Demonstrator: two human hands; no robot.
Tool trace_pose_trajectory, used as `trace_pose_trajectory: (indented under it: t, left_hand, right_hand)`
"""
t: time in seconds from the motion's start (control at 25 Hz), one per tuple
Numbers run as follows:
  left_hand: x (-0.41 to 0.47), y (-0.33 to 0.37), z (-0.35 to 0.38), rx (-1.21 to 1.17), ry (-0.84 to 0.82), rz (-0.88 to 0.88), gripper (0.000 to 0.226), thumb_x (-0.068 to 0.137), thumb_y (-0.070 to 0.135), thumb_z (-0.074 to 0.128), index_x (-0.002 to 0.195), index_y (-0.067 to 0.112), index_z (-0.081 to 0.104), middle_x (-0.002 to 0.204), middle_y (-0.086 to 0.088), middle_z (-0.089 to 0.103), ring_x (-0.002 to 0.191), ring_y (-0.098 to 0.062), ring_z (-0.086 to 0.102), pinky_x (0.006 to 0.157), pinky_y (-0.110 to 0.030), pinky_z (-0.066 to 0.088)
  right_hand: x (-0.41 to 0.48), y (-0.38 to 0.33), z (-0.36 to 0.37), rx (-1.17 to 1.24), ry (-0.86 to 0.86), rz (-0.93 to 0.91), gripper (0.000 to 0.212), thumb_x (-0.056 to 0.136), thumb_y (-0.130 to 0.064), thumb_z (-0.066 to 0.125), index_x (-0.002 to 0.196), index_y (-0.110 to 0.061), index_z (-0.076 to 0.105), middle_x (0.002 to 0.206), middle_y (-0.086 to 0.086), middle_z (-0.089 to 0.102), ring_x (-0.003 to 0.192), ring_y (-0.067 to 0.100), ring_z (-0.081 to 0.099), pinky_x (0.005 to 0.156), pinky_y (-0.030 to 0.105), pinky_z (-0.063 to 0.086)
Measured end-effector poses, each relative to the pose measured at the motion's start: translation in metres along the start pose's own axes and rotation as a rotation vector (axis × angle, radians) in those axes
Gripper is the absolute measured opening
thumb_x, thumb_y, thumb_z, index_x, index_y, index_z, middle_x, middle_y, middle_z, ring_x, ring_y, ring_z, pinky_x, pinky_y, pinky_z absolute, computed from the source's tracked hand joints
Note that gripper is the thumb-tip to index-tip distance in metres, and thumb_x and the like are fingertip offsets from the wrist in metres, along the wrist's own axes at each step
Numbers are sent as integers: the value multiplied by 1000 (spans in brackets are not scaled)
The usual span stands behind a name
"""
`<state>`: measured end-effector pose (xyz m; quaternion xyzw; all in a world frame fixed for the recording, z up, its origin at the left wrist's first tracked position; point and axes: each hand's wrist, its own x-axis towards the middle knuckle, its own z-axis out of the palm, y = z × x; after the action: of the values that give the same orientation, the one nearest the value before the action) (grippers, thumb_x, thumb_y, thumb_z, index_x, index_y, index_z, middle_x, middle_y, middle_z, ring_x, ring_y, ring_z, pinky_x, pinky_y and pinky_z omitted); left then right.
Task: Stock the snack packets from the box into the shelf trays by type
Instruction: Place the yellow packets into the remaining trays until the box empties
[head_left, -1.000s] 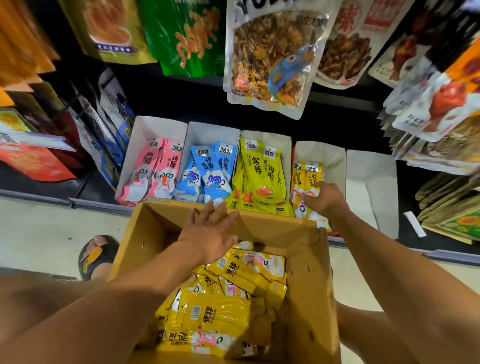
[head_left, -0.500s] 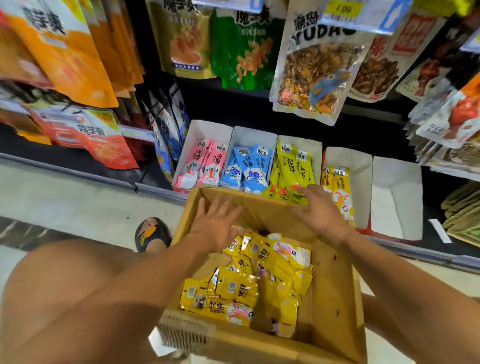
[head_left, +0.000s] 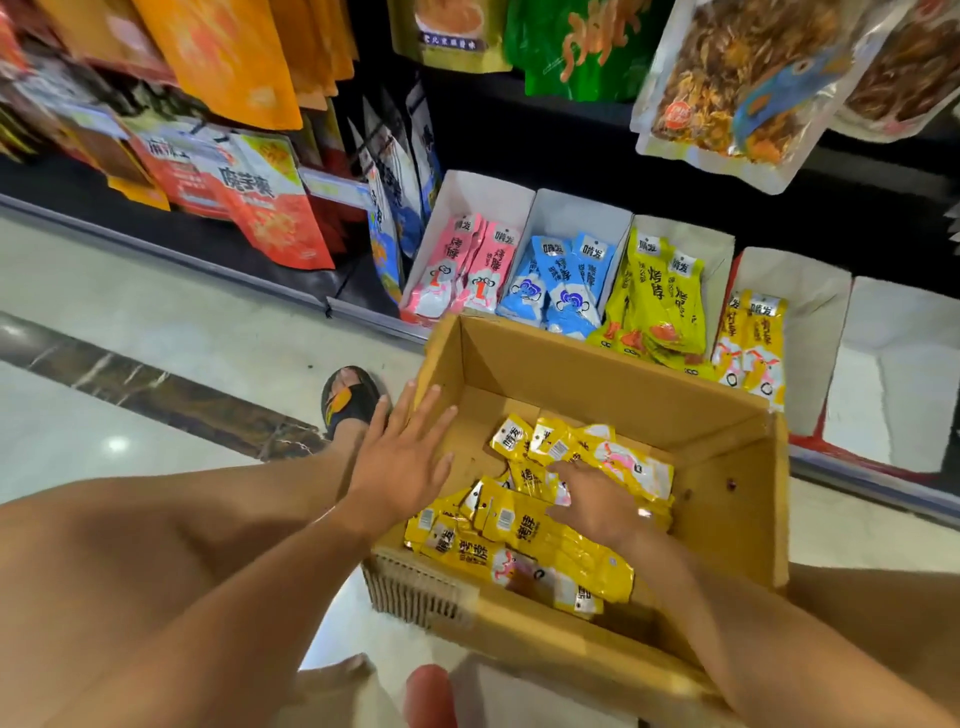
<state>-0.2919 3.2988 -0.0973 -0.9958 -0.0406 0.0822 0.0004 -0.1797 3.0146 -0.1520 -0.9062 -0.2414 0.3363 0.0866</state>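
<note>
Cardboard box (head_left: 597, 374) sits under the left hand (head_left: 400, 457) and right hand (head_left: 597, 499). Beyond them stand five shelf trays (head_left: 582, 218): pink, blue and two yellow kinds part stocked, the far-right one bare. Yellow packets (head_left: 545, 540) are heaped in the box, so I judge much is left. Left hand lies flat, fingers straight, on the box's left wall. Right hand spreads over the packets; whether it grips one I cannot tell.
</note>
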Motion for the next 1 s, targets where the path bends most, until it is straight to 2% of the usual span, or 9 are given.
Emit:
trace_pose_trajectory:
  t: [0.12, 0.24, 0.36, 0.48, 0.64, 0.68, 0.76, 0.84, 1.0]
  left_hand:
    - [2, 2, 2, -38, 45, -11, 64, 102, 55, 26, 159, 27, 34, 172, -3, 10, 159, -28, -6, 126, -57, 13]
    - [4, 2, 8, -50, 64, -31, 62, 102, 55, 30, 156, 27, 39, 172, -3, 13, 159, -28, -6, 126, -56, 11]
    - [3, 2, 11, -40, 90, -26, 61, 102, 56, 31, 155, 26, 41, 171, -3, 13, 159, -28, -7, 126, -56, 10]
    - [3, 2, 11, -38, 101, -25, 62, 102, 56, 30, 155, 27, 41, 172, -3, 13, 159, -28, -7, 126, -56, 10]
    - [3, 2, 11, -38, 82, -33, 62, 102, 58, 28, 156, 29, 40, 172, -1, 11, 159, -28, -7, 126, -57, 10]
    - [3, 2, 11, -42, 74, -34, 62, 102, 59, 27, 156, 29, 39, 172, -1, 10, 158, -27, -8, 126, -57, 10]
    - [2, 2, 10, -47, 71, -31, 63, 103, 60, 25, 156, 30, 38, 172, 0, 9, 158, -26, -9, 126, -57, 10]
    - [3, 1, 8, -46, 62, -30, 64, 102, 60, 22, 157, 31, 37, 172, 0, 8, 158, -25, -11, 126, -58, 9]
    - [5, 7, 2, -88, 12, -86, 67, 101, 64, 15, 159, 35, 29, 172, 2, 1, 157, -23, -18, 125, -59, -5]
  right_hand:
    - [8, 1, 38, -16, -94, 53, 74, 84, -40, 72, 149, -27, 39, 144, 3, 49, 136, 25, 45, 99, 39, 48]
    - [13, 7, 70, -75, -182, 92, 70, 83, -36, 71, 145, -24, 41, 133, 3, 54, 124, 25, 54, 91, 39, 52]
    - [11, 10, 88, -153, -119, 90, 54, 85, -24, 65, 136, -23, 49, 125, 3, 54, 114, 25, 59, 81, 36, 52]
    - [14, 12, 89, -173, -29, 88, 44, 86, -18, 62, 129, -24, 56, 120, 3, 58, 111, 25, 59, 82, 34, 51]
    - [15, 22, 85, 62, -46, 86, 10, 91, -30, 64, 95, -25, 71, 98, 4, 67, 96, 24, 64, 72, 31, 46]
    - [13, 24, 82, 130, -65, 97, 9, 92, -31, 64, 84, -27, 67, 90, 2, 67, 91, 24, 64, 69, 30, 45]
    - [10, 28, 73, 213, -43, 124, 24, 91, -30, 66, 70, -33, 55, 76, -6, 61, 82, 21, 62, 66, 30, 45]
    - [8, 28, 56, 269, 10, 127, 26, 91, -29, 68, 69, -35, 55, 74, -9, 59, 81, 18, 61, 65, 28, 45]
    - [5, 24, 8, 405, 148, 84, 24, 91, -21, 70, 71, -15, 59, 68, 2, 62, 72, 19, 63, 68, 37, 46]
